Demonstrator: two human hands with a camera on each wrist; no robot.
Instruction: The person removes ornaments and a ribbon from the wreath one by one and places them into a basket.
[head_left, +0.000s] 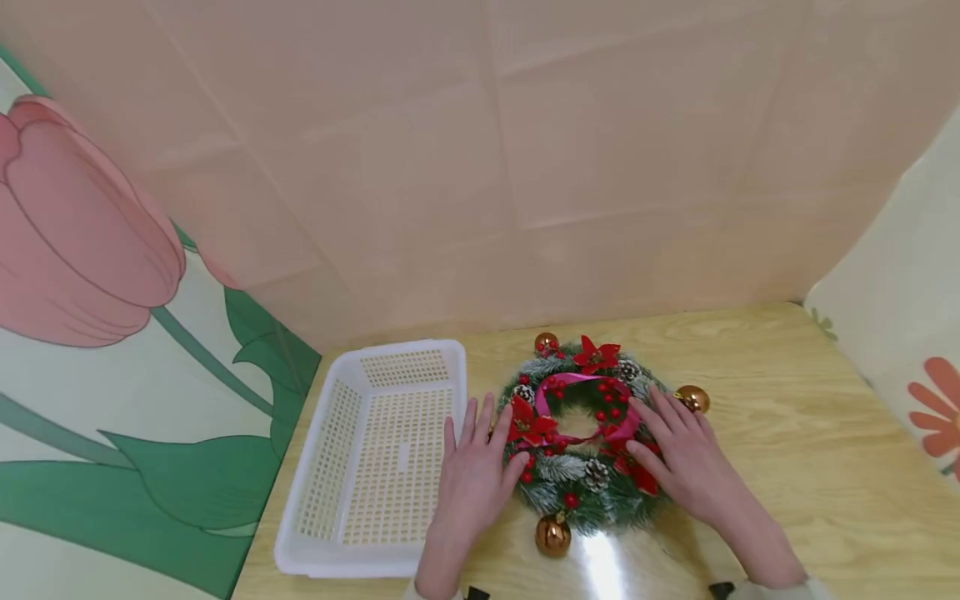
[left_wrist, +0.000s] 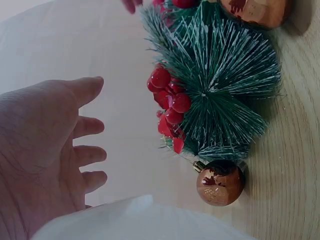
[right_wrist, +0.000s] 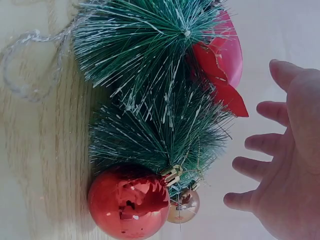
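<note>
A green Christmas wreath [head_left: 622,500] with frosted needles lies flat on the table, decorated with red flowers [head_left: 596,356], red berries [left_wrist: 172,100], pine cones [head_left: 597,474] and a pink ribbon [head_left: 622,429]. Shiny baubles [head_left: 553,536] hang at its outer edge; a red one [right_wrist: 130,205] appears large in the right wrist view. Over the wreath's left side my left hand [head_left: 476,479] is spread, fingers extended. My right hand [head_left: 686,458] hovers at the opposite side, fingers apart. Both wrist views show a gap between hand and wreath, with nothing held.
Left of the wreath stands a white plastic basket [head_left: 348,550] with perforated walls, close beside my left hand. A silvery cord loop [right_wrist: 32,60] lies on the wooden table [head_left: 810,417]. A pinkish cloth [head_left: 487,167] covers the back; printed flower panels flank both sides.
</note>
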